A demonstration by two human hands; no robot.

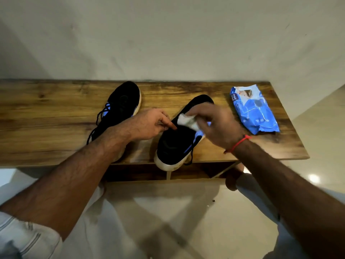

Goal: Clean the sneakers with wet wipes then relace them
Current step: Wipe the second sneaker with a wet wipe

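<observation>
Right fingers pinch wipe on sneaker | pack (contents hidden)

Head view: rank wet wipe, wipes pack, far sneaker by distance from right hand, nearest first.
From the right hand:
1. Wet wipe: pinched in its fingers, over the near sneaker.
2. Wipes pack: on the bench to the hand's right, apart from it.
3. Far sneaker: across the bench to the left, beyond the left hand.
</observation>
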